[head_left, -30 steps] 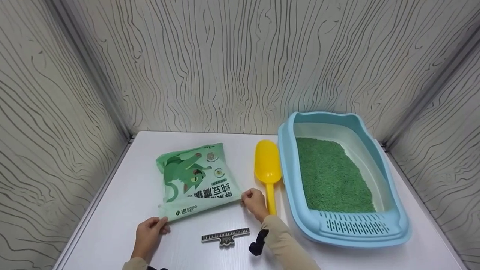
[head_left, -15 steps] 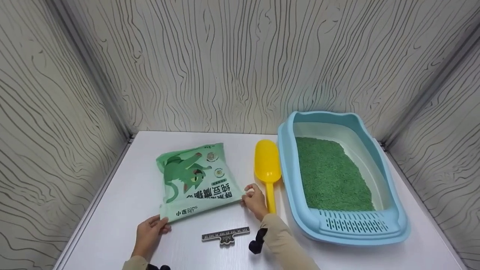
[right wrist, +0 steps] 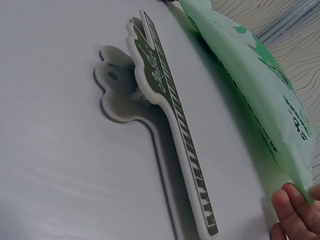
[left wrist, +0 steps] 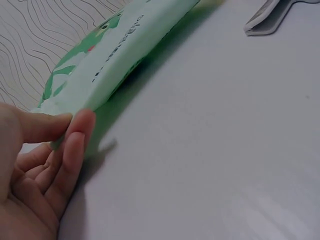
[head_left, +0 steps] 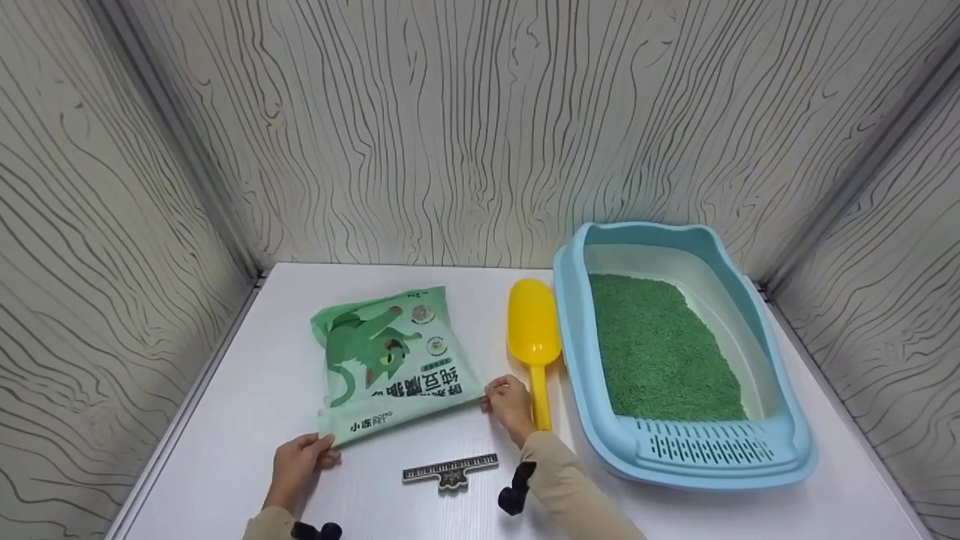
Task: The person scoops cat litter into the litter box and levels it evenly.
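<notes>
A green cat litter bag (head_left: 397,360) printed with a cat lies on the table, its near end folded over. My left hand (head_left: 298,461) pinches the near left corner between thumb and fingers; the left wrist view shows that corner of the bag (left wrist: 95,85) lifted slightly off the table. At the near right corner, my right hand (head_left: 511,405) pinches the fold's edge, and its fingers (right wrist: 295,210) show at the right wrist view's border. Between the hands lies a wide sealing clip (head_left: 450,471) with a ruler pattern; its two plates (right wrist: 175,125) show side-on in the right wrist view.
Just right of the right hand lies a yellow scoop (head_left: 534,322), its handle toward me. Beside it stands a light blue litter box (head_left: 581,360) holding green litter (head_left: 664,345). Patterned walls (head_left: 465,135) close off the back and sides of the white table (head_left: 202,450).
The right hand's fingers loosened and spread at the corner half a second ago, and are drawn together on it again now. The folded strip of the bag looks slightly flatter. The left hand has barely moved.
</notes>
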The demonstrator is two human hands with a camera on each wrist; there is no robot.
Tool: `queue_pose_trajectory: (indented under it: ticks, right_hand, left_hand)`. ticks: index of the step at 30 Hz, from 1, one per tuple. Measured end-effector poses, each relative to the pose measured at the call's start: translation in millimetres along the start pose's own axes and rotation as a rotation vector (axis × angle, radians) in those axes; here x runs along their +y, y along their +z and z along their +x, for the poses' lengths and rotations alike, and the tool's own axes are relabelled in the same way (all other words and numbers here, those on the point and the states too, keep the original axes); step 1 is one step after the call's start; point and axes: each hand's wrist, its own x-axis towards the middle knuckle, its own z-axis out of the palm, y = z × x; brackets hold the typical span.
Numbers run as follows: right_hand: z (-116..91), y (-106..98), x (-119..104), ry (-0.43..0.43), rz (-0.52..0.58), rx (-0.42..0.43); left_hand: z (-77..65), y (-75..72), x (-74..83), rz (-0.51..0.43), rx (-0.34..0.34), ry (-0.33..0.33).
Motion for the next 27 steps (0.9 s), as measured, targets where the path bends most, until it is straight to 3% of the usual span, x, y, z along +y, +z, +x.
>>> queue_pose_trajectory:
  ticks: [7,15,20,27]
  right_hand:
    - [-7.8,-3.8,-2.5,0.041,-0.010,0.019]
    - [-18.8,-6.0,-6.6,0.041,-0.110,0.023]
    - [-31.5,-8.7,-7.0,-0.020,-0.194,0.006]
    - [-61.4,-13.2,-8.1,-0.102,-0.426,-0.176]
  left_hand:
    - [1.7,2.2,-1.6,-0.052,0.018,0.037]
    - [2.5,1.0,-1.3,-0.043,0.024,-0.012]
    - [2.2,2.9,-1.1,-0.067,0.030,-0.028]
    - [-0.7,12.6,-0.1,-0.085,0.046,-0.016]
